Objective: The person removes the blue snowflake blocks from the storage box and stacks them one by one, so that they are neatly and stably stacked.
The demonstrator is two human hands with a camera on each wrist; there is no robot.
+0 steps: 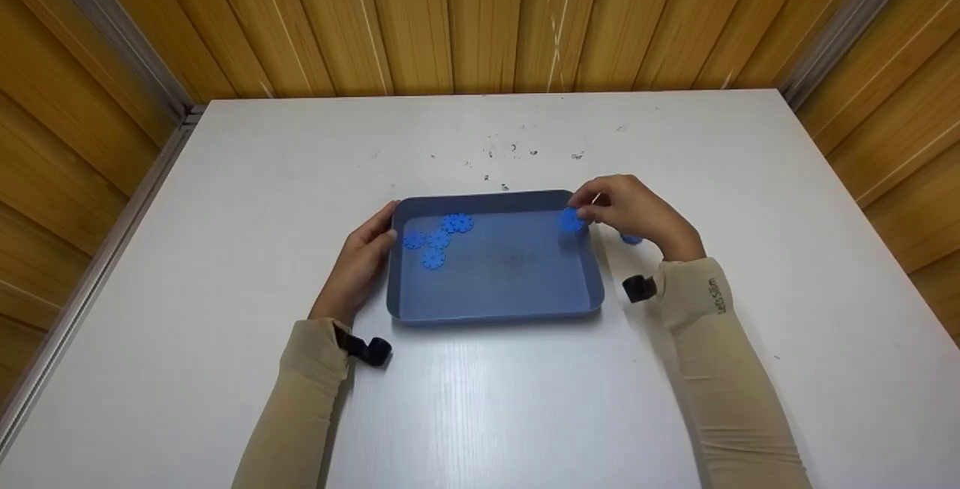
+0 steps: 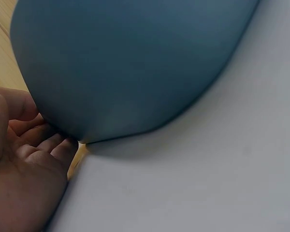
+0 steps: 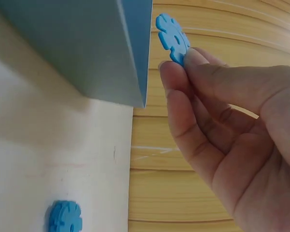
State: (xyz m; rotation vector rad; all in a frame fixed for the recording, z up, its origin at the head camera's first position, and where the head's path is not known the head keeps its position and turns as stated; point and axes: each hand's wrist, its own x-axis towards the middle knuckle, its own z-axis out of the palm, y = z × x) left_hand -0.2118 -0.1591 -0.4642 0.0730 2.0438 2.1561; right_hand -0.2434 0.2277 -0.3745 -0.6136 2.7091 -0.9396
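A shallow blue-grey tray (image 1: 510, 279) lies on the white table. At its left side my left hand (image 1: 361, 260) grips the wall, with the thumb at the rim and the fingers against the outside; the left wrist view shows this hand (image 2: 31, 150) at the tray wall (image 2: 130, 77). My right hand (image 1: 637, 211) pinches a blue notched plastic disc (image 1: 571, 220) between thumb and fingertips, over the tray's far right corner. Up close, the disc (image 3: 173, 38) stands tilted above the rim. Several similar discs (image 1: 437, 238) lie inside the tray, toward its left, some overlapping.
Outside the tray on the right, a small stack of blue discs (image 3: 66, 217) sits on the table, partly hidden by my right hand in the head view. Wood-patterned panels (image 1: 480, 24) stand behind the table's far edge. Dark marks (image 1: 514, 148) dot the tabletop.
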